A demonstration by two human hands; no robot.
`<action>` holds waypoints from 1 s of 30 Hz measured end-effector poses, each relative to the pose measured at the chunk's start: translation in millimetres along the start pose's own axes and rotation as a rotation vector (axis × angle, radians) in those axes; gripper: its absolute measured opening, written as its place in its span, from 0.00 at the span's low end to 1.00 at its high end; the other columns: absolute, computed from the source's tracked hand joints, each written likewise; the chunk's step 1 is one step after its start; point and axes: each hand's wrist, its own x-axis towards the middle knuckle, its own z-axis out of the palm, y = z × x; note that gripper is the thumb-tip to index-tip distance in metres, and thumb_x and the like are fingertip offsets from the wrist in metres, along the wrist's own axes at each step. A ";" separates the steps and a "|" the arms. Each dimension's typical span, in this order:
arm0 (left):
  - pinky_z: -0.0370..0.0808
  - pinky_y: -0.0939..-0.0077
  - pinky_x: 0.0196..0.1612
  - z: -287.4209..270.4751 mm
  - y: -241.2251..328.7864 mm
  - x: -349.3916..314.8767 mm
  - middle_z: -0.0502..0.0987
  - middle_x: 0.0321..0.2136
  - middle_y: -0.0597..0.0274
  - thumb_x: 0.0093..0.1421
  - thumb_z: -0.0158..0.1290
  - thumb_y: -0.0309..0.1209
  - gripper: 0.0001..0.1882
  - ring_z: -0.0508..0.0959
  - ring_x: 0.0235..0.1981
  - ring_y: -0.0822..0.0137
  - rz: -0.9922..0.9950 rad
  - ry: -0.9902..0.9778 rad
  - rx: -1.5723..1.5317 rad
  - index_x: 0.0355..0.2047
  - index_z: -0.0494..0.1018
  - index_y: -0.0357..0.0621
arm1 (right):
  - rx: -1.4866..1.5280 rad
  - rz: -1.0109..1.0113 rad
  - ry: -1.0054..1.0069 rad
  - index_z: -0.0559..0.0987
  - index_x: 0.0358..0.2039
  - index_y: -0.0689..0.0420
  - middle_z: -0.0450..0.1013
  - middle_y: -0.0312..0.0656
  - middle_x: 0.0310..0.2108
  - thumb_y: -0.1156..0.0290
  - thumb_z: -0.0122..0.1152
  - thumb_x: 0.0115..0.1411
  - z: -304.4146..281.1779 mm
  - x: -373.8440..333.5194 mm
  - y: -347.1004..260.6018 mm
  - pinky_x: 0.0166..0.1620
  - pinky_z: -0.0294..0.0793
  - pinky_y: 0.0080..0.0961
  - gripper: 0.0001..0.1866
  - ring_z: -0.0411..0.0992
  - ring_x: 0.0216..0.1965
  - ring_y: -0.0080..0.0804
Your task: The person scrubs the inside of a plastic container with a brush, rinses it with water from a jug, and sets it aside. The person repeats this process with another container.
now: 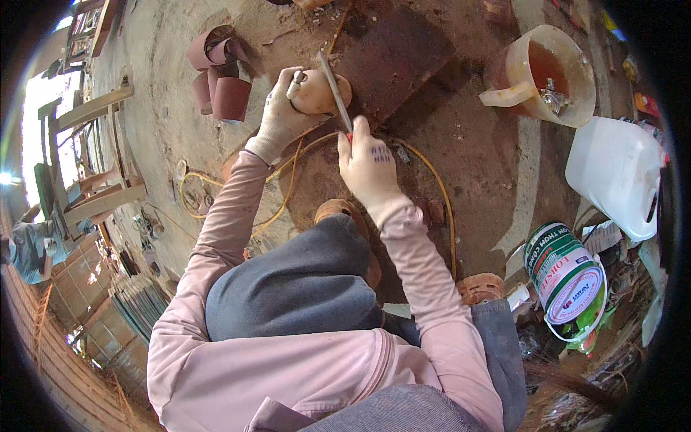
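My left hand (pixel 275 119), in a pale work glove, wraps round a rounded, cream-tan piece (pixel 311 96) with a small knob on its left; its material I cannot make out. In my right hand (pixel 371 169), also gloved, is a file (pixel 333 88), long, narrow and grey, with a red handle mostly hidden by my fingers. The file slants across the right part of the piece and appears to touch it. Beyond both hands lies a flat, dark red-brown board (pixel 403 65) on the dusty floor. Rolled strips of reddish-brown sandpaper (pixel 232 99) stand left of my left hand.
A yellow cord (pixel 444 194) loops over the floor around my feet. To the right are a translucent jug (pixel 504 96) with brownish liquid and metal fittings, a white jerrycan (pixel 612 173) and a green-and-white bucket (pixel 561 270). Wooden frames (pixel 104 108) stand far left.
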 end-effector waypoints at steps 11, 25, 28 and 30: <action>0.76 0.60 0.49 5.7 1.9 8.2 0.77 0.44 0.49 0.35 0.77 0.40 0.47 0.78 0.47 0.52 0.047 0.038 0.157 0.53 0.63 0.44 | 0.057 0.028 0.121 0.66 0.44 0.60 0.76 0.60 0.28 0.63 0.50 0.67 29.4 20.2 40.1 0.38 0.75 0.54 0.14 0.77 0.34 0.61; 0.69 0.65 0.58 7.5 -5.3 13.6 0.72 0.51 0.55 0.41 0.74 0.37 0.41 0.73 0.53 0.60 0.111 -0.001 0.057 0.55 0.69 0.42 | 0.081 0.022 0.118 0.68 0.37 0.61 0.76 0.61 0.31 0.66 0.52 0.64 -0.4 47.3 30.1 0.34 0.74 0.55 0.10 0.76 0.34 0.61; 0.71 0.65 0.56 13.1 -10.0 8.8 0.73 0.50 0.59 0.44 0.73 0.35 0.42 0.73 0.53 0.63 0.000 -0.076 -0.092 0.58 0.65 0.42 | 0.113 -0.094 0.226 0.68 0.37 0.62 0.75 0.57 0.23 0.65 0.52 0.64 12.9 3.6 13.7 0.32 0.75 0.54 0.12 0.77 0.29 0.59; 0.75 0.69 0.53 14.4 -40.3 2.6 0.73 0.50 0.56 0.44 0.73 0.29 0.43 0.74 0.51 0.64 -0.043 -0.029 -0.161 0.59 0.62 0.40 | 0.119 -0.043 0.190 0.66 0.41 0.61 0.75 0.54 0.22 0.64 0.51 0.66 24.1 -10.7 7.4 0.31 0.74 0.53 0.13 0.77 0.27 0.57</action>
